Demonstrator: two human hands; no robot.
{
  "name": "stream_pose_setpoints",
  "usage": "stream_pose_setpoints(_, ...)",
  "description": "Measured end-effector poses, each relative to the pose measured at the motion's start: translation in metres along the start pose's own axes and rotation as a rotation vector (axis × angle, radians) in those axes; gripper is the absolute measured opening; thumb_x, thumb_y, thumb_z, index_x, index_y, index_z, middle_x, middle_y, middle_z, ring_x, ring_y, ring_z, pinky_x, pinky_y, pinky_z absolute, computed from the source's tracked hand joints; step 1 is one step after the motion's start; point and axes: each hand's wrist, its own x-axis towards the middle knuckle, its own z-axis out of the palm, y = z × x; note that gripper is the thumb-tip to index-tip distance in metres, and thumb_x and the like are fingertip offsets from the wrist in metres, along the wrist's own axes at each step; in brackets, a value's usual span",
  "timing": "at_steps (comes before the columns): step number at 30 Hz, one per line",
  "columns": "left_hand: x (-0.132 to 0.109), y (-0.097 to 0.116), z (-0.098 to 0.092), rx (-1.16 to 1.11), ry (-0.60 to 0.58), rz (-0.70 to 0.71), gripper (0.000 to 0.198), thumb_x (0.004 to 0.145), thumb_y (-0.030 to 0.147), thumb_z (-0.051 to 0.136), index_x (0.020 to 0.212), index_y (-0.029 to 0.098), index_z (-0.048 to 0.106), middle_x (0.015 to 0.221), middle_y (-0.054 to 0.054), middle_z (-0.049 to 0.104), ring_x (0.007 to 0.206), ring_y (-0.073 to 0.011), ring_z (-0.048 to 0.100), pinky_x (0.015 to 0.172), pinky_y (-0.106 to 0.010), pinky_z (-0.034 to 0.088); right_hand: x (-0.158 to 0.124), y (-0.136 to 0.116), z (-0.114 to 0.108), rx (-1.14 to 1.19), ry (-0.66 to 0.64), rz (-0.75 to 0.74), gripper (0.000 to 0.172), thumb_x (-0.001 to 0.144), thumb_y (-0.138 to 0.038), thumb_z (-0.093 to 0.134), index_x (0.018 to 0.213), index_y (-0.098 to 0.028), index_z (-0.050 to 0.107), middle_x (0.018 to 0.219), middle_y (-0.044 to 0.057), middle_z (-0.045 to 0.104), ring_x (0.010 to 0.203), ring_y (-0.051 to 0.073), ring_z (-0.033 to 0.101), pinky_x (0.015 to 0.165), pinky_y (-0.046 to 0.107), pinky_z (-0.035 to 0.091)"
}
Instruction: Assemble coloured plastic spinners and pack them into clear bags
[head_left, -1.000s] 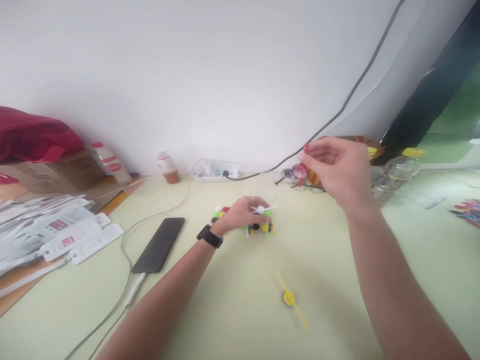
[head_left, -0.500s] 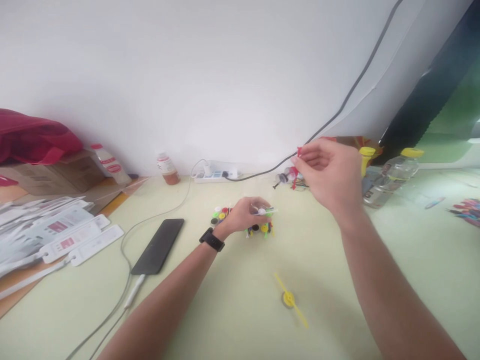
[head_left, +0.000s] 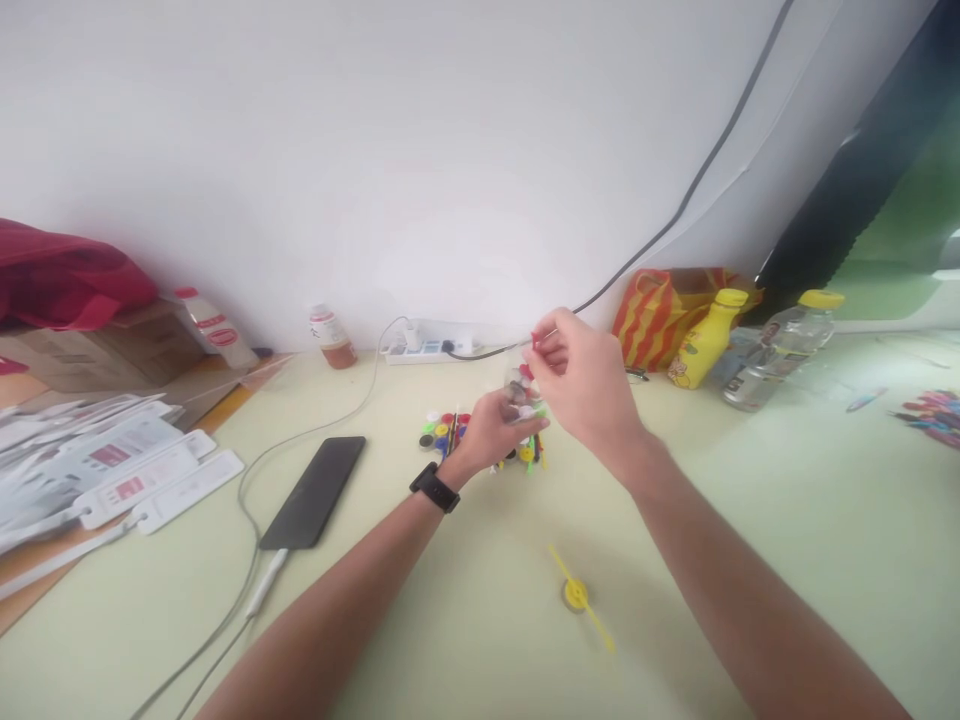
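Note:
My left hand (head_left: 496,428), with a black watch on the wrist, is closed on a small white and green plastic piece just above a heap of small coloured plastic parts (head_left: 444,432) on the pale green table (head_left: 465,620). My right hand (head_left: 583,382) hovers just above and to the right of it, pinching a tiny red piece (head_left: 535,341) between thumb and fingertips. A yellow propeller-like piece (head_left: 577,595) lies alone on the table nearer to me.
A black phone (head_left: 315,490) on a white cable lies to the left, beside stacked white packets (head_left: 112,470). A power strip (head_left: 424,348), small bottles, a striped bag (head_left: 660,315), a yellow bottle (head_left: 701,340) and a clear bottle (head_left: 780,350) line the wall.
My right hand has moved left and down from near the striped bag to just above my left hand, still pinching the red piece. My left hand stayed over the heap.

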Motion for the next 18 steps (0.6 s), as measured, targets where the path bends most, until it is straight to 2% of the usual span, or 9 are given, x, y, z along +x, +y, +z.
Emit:
stream_pose_setpoints(3,0.000,0.002,-0.001,-0.004,0.006,0.018,0.027,0.079,0.035,0.079,0.094,0.015,0.070,0.069,0.002,0.060,0.060,-0.0116,0.048,0.055,-0.024,0.036,0.000,0.000,-0.001,0.056,-0.117,0.034,0.005,0.091,-0.021,0.057,0.092,-0.023,0.062,0.087,0.004,0.075,0.078,0.020,0.071,0.069,0.030,0.055)
stream_pose_setpoints(5,0.001,0.001,-0.002,-0.002,0.020,0.026,0.034,0.077,0.037,0.081,0.101,0.015,0.071,0.074,0.001,0.063,0.062,-0.0121,0.049,0.057,-0.024,0.038,0.001,0.000,-0.005,0.029,-0.148,0.020,0.010,0.092,-0.023,0.057,0.087,-0.021,0.065,0.087,0.005,0.075,0.080,0.021,0.071,0.072,0.031,0.055)
stream_pose_setpoints(8,0.002,-0.001,-0.004,0.005,0.004,0.017,0.044,0.076,0.042,0.083,0.108,0.015,0.072,0.080,-0.001,0.066,0.065,-0.0132,0.053,0.061,-0.025,0.042,0.005,0.002,-0.015,-0.140,-0.096,-0.024,0.011,0.090,-0.022,0.060,0.084,-0.021,0.069,0.088,0.006,0.076,0.084,0.023,0.070,0.077,0.034,0.052)
stream_pose_setpoints(10,0.003,-0.002,-0.005,0.001,-0.015,0.004,0.045,0.077,0.045,0.082,0.110,0.016,0.073,0.084,-0.002,0.068,0.066,-0.0135,0.054,0.062,-0.026,0.044,0.007,0.005,-0.022,-0.243,-0.056,-0.025,0.009,0.087,-0.020,0.063,0.089,-0.021,0.071,0.088,0.006,0.076,0.083,0.024,0.070,0.076,0.035,0.051)
stream_pose_setpoints(13,0.002,-0.003,-0.006,-0.008,-0.034,-0.005,0.042,0.080,0.044,0.080,0.110,0.016,0.073,0.088,-0.003,0.070,0.066,-0.0133,0.054,0.063,-0.026,0.044,0.010,0.010,-0.031,-0.315,-0.027,0.011,0.016,0.085,-0.019,0.065,0.099,-0.023,0.072,0.085,0.004,0.076,0.078,0.023,0.069,0.070,0.033,0.049)
stream_pose_setpoints(18,0.001,0.003,-0.007,-0.009,-0.094,0.018,0.032,0.083,0.039,0.078,0.105,0.017,0.072,0.081,0.000,0.066,0.066,-0.0126,0.051,0.062,-0.025,0.042,0.012,0.015,-0.036,-0.386,-0.044,0.053,0.011,0.086,-0.023,0.066,0.089,-0.023,0.077,0.083,0.004,0.077,0.073,0.022,0.067,0.064,0.032,0.045)
